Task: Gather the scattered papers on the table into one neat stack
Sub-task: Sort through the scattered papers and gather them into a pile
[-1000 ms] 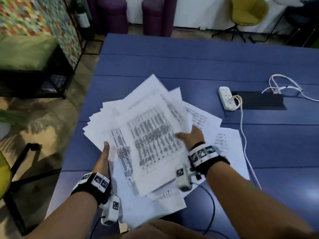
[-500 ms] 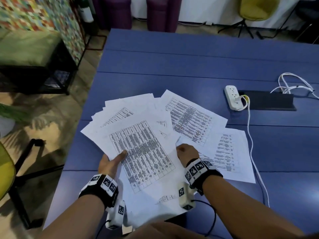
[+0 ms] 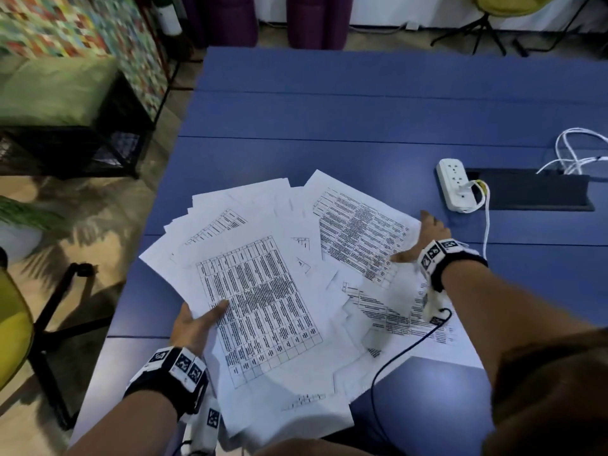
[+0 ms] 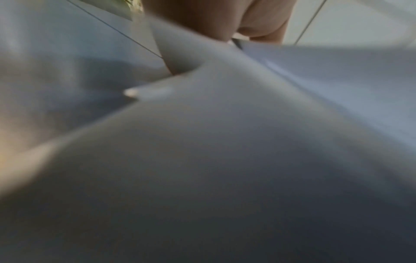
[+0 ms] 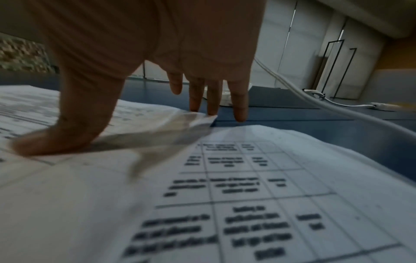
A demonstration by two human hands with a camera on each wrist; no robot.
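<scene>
Looking down from the head view, the papers are fanned across the blue worktop mid-frame; the left hand grips the pile at lower left, thumb on top. The right hand lies flat at center right. Left wrist view is just blurry paper. Right wrist view shows straight fingers touching a sheet corner, thumb pressing down.

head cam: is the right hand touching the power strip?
No. The right hand lies on the far-right sheet, with bare blue table between its fingertips and the white power strip.
</scene>
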